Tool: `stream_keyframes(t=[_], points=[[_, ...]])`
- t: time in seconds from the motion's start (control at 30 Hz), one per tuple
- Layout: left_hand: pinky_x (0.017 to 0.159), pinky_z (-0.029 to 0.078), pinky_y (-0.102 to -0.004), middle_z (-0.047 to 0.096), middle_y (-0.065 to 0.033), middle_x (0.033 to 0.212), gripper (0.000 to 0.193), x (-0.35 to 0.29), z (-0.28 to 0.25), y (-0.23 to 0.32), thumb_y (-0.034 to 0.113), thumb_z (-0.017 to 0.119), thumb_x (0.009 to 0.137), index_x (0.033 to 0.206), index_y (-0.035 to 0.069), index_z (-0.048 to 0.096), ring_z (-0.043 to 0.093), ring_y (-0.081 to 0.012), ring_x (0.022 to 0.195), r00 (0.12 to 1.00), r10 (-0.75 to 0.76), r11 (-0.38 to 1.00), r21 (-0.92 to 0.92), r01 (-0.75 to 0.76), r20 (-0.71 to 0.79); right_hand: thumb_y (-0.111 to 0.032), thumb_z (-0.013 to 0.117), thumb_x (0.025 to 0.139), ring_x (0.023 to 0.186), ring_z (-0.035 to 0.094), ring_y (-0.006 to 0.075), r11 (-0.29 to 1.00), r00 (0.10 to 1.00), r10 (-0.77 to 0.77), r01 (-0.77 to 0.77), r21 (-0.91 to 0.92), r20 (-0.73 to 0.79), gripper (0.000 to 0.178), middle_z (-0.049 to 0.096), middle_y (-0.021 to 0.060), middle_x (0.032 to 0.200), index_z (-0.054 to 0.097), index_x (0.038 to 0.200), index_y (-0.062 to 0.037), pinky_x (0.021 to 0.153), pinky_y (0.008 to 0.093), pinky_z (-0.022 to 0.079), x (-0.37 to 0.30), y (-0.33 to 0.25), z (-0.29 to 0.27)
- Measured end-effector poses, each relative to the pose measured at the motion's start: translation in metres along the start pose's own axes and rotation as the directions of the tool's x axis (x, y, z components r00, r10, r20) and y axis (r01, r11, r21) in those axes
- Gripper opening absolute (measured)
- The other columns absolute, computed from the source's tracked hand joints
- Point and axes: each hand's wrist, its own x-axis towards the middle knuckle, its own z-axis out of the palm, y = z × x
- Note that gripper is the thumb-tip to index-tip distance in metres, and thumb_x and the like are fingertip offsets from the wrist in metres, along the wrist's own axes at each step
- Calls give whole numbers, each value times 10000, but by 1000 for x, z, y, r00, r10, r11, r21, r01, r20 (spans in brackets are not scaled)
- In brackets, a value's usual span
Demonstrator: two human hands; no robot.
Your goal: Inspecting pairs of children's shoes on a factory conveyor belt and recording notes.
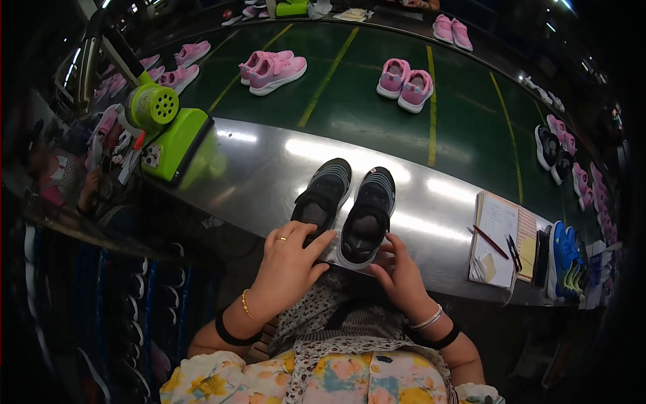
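Note:
A pair of black sneakers with grey stripes and white soles stands side by side on the metal ledge, toes pointing away from me. The heel of the left black shoe (323,196) is gripped by my left hand (286,269), its fingers curled over the collar and partly hiding it. My right hand (402,275) holds the right black shoe (367,215) at the outer side of its heel, with fingertips and thumb against it. Both shoes are open at the top, so their dark insoles show.
Beyond the ledge (249,158) runs a green conveyor belt (343,101) with yellow lines, carrying pink shoes (276,71) in pairs. A lime-green machine (171,145) stands left. On the right lie an open notebook (494,236) with pens and blue shoes (562,259). Racked shoes (134,303) are lower left.

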Motion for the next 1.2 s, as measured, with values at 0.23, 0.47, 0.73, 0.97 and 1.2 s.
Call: stream_keyframes(t=[0.23, 0.47, 0.73, 0.97, 1.2], points=[[1012, 266, -582, 522, -180, 1169, 568, 11, 18, -2, 343, 768, 700, 1217, 205, 575, 470, -337, 1162, 996, -57, 998, 42, 54, 74, -184, 620, 873, 1010, 618, 320, 998, 988, -62, 60, 21, 142, 549, 587, 197, 1155, 382, 1347, -44, 828, 382, 507, 15, -6, -17], [1011, 199, -686, 486, -175, 1121, 458, 16, 31, -1, 354, 792, 651, 1037, 182, 617, 446, -364, 1160, 990, -117, 993, 12, 116, 75, -187, 684, 779, 1054, 545, 364, 911, 996, -84, 78, -405, 3, 430, 556, 171, 1142, 541, 1148, -18, 892, 394, 446, 55, 9, -82], [1037, 162, -687, 448, -168, 1173, 534, 12, 51, 0, 343, 822, 596, 1030, 156, 573, 381, -344, 1220, 992, -120, 993, -18, 120, -45, -365, 807, 677, 1009, 597, 386, 683, 999, 34, -42, -730, -26, 802, 454, 235, 1253, 431, 1292, -15, 830, 413, 513, 153, 47, -103], [1038, 156, -677, 449, -163, 1133, 461, 13, 67, -2, 285, 822, 587, 943, 139, 569, 383, -347, 1216, 975, -110, 994, -47, 102, -194, -488, 819, 607, 943, 606, 382, 589, 995, 95, -25, -808, 38, 757, 530, 216, 1095, 516, 1119, -20, 805, 423, 507, 191, 50, -108], [1032, 163, -668, 441, -142, 1071, 415, 14, 68, -4, 270, 815, 598, 894, 125, 563, 401, -333, 1189, 972, -102, 993, -86, 85, -214, -531, 763, 665, 912, 607, 358, 588, 998, 62, -16, -809, 26, 675, 572, 179, 1020, 536, 1022, -5, 786, 412, 500, 201, 54, -106]])
